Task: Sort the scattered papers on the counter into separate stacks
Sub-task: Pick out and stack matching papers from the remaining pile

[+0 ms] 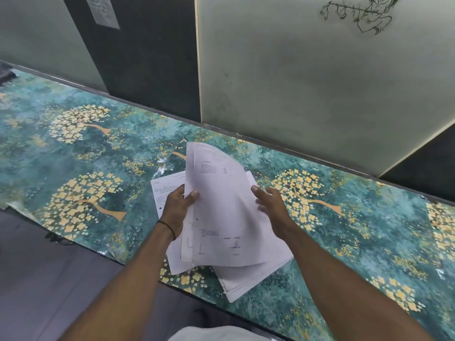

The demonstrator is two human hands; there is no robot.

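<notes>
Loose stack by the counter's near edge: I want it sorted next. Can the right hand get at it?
Probably yes. The right hand is open and holds nothing, and a corner of the stack lies uncovered below the sheets that the left hand grips.

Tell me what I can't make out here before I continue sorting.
Head view:
- Print on the lifted sheet, pinched by the left hand: too small and blurred.
- Count of the papers beneath: hidden by that sheet.
- The wall notice: cut off by the top edge, blurred.
- The dark object: cut off by the left edge.
</notes>
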